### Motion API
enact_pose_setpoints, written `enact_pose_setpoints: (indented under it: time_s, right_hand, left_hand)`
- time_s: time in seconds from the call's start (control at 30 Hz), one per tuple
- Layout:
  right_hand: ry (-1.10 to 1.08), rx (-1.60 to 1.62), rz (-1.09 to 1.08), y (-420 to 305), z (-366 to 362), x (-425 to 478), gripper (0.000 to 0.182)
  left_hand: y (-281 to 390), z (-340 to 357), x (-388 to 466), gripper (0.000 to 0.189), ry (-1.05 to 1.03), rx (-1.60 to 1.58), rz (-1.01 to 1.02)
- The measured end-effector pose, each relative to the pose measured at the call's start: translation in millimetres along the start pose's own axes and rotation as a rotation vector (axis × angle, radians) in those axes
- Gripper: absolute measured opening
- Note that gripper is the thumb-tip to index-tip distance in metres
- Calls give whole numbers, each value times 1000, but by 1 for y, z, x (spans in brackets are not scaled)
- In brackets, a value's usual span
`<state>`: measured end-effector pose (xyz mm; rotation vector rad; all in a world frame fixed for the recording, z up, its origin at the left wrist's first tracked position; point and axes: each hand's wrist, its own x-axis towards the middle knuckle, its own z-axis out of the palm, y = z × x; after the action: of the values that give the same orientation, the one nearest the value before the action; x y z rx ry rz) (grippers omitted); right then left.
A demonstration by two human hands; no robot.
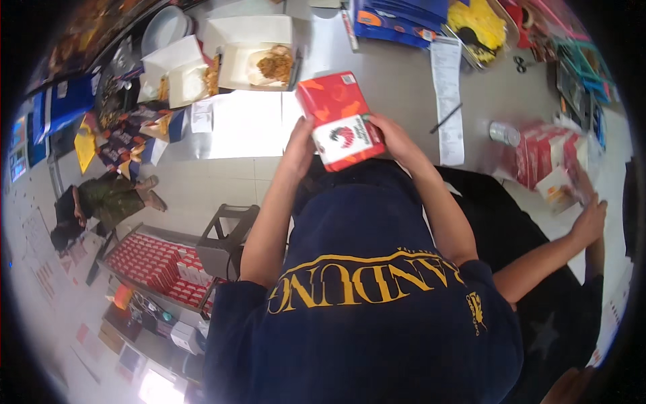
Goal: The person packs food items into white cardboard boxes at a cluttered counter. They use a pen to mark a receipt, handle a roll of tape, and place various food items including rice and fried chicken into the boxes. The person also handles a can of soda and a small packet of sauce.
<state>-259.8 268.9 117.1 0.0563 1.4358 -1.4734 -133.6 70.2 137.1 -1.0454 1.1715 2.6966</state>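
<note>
A closed red cardboard food box (pixel 337 101) with orange shapes, a printed code and a white panel bearing a printed emblem is held between both hands at the steel counter's front edge. My left hand (pixel 301 140) grips its left side, and my right hand (pixel 391 135) is closed around the right side near the white panel. Beyond the box lies the steel counter (pixel 393 81). An open white box (pixel 257 60) with fried chicken stands past my left hand. To the right of my right hand a long printed receipt (pixel 447 111) lies under a dark pen (pixel 446 118).
Another open food box (pixel 174 76) and filled paper pouches (pixel 128 139) occupy the left. Blue packets (pixel 398 20) and a tray of yellow food (pixel 477 30) are at the back. A co-worker's hands (pixel 588 217) are beside bagged red boxes (pixel 545 151) at right. Behind left stands a stool (pixel 227 237).
</note>
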Motion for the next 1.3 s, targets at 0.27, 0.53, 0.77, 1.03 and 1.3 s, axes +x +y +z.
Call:
enact_pose_setpoints:
  time_s: [0.27, 0.53, 0.77, 1.03, 1.3]
  right_hand:
    - [-49, 62, 32, -1, 43, -31, 56]
    - [87, 70, 184, 56, 58, -74, 55]
    - [168, 65, 356, 123, 59, -151, 52]
    - [501, 465, 360, 289, 36, -99, 45]
    - [596, 173, 214, 331, -1, 67, 51]
  left_hand:
    - [-12, 23, -31, 49, 51, -262, -55]
    - [-34, -23, -81, 51, -113, -150, -144]
    - [-29, -209, -185, 63, 249, 119, 123]
    - [-101, -445, -266, 53, 955, 6, -91]
    - [-302, -502, -415, 37, 441, 1421, -198]
